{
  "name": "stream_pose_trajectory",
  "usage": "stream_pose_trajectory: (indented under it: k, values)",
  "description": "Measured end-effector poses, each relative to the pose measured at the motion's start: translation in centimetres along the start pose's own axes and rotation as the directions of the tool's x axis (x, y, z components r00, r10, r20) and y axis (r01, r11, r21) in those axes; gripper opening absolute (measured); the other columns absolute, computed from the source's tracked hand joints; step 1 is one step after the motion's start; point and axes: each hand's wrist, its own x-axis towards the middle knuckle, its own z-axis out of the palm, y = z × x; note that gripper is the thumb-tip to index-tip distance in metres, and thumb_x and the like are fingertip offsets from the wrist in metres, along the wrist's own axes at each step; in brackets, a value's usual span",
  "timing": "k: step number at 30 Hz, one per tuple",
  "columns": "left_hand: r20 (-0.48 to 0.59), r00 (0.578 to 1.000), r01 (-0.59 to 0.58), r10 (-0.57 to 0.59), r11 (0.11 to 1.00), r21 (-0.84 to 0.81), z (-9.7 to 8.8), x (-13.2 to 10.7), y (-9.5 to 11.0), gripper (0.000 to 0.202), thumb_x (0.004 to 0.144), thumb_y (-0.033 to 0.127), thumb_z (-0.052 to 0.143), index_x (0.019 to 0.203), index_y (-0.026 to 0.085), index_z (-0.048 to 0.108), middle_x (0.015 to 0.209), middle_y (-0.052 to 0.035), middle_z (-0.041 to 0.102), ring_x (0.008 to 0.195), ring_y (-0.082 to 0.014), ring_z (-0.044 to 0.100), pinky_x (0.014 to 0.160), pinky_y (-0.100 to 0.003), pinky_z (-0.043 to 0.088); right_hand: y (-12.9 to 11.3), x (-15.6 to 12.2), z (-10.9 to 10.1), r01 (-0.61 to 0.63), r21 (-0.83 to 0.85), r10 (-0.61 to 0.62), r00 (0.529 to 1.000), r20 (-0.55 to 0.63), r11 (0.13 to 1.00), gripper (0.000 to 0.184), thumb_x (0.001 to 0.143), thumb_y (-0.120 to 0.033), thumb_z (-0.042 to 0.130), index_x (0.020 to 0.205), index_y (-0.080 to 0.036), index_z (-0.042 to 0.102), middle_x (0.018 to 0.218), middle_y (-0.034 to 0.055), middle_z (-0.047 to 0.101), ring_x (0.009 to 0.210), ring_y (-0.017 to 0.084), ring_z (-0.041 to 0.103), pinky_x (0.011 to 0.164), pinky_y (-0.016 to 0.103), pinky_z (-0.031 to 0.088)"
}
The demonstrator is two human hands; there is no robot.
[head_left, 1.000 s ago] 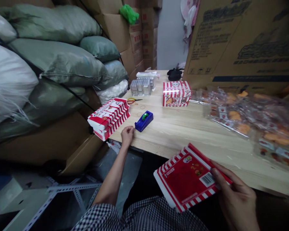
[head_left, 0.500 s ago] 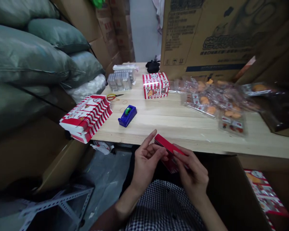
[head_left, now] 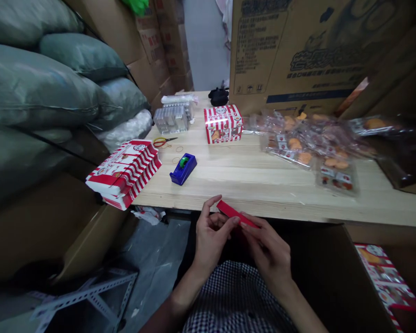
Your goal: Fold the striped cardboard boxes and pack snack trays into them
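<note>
In front of my lap, just off the table's near edge, I hold a small red carton (head_left: 233, 212) with a narrow red side facing up; its lower part is dark and mostly hidden. My right hand (head_left: 268, 247) is closed around the carton's right end, thumb and fingers on it. My left hand (head_left: 213, 231) pinches the carton near its middle with the thumb, and the index finger stretches to its far left end. Nearest on the table is a blue tape dispenser (head_left: 183, 169) with a green core.
Striped flat cartons (head_left: 125, 171) are stacked at the table's left edge. Scissors (head_left: 163, 141) and rubber bands lie near clear plastic cases (head_left: 171, 118). An assembled striped box (head_left: 223, 124) stands at the back; bagged toy food packs (head_left: 298, 143) spread rightward. A large cardboard box (head_left: 284, 55) stands behind.
The carton has tilted so its striped face has turned out of sight, and it sits slightly lower and further left. My right hand has shifted left with it; my left thumb now presses on it.
</note>
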Motion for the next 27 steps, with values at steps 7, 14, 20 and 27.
stream_pose_trajectory:
  k: [7,14,20,27]
  values:
    - [0.103,0.994,0.019,-0.024,0.999,0.042,0.8,1.0,-2.3,0.072,0.084,0.041,0.074,0.143,0.022,0.04,0.06,0.0069,0.062,0.041,-0.0064,0.042,0.042,-0.016,0.033,0.2,0.6,0.1,-0.074,0.02,0.075,0.993,-0.087,0.997,0.035,0.091,-0.002,0.06,0.114,-0.025,0.072,0.126,0.0086,0.067,0.114,0.022,0.066,0.091,0.038,0.057]
    - [0.129,0.863,-0.487,0.489,0.734,0.473,-1.9,1.9,0.2,0.067,0.08,0.029,0.08,0.14,0.032,0.052,0.099,-0.0027,0.068,0.091,-0.0171,0.062,0.087,-0.033,0.051,0.3,2.3,-1.9,-0.322,0.19,0.347,0.93,-0.121,0.927,0.017,0.09,-0.016,0.068,0.1,-0.027,0.076,0.11,0.0037,0.073,0.104,0.02,0.068,0.09,0.033,0.054]
    - [0.648,0.537,-0.838,0.54,0.432,0.333,-1.9,5.2,2.8,0.021,0.085,0.022,0.074,0.105,0.029,0.075,0.115,-0.0035,0.073,0.129,-0.0251,0.05,0.109,-0.049,0.04,0.3,2.8,-2.9,-0.454,0.295,0.454,0.888,0.072,0.841,0.01,0.087,-0.026,0.073,0.096,-0.026,0.078,0.104,0.0032,0.076,0.1,0.02,0.07,0.093,0.034,0.053]
    - [0.502,0.799,-0.542,0.331,0.758,0.364,-2.1,7.4,-3.3,0.083,0.076,0.033,0.083,0.148,0.032,0.042,0.149,-0.0117,0.051,0.13,-0.0277,0.053,0.108,-0.051,0.043,4.5,2.6,-4.0,-0.524,0.605,0.718,0.686,-0.117,0.599,0.02,0.072,-0.029,0.086,0.089,-0.022,0.077,0.093,0.0027,0.079,0.078,0.015,0.072,0.076,0.028,0.058]
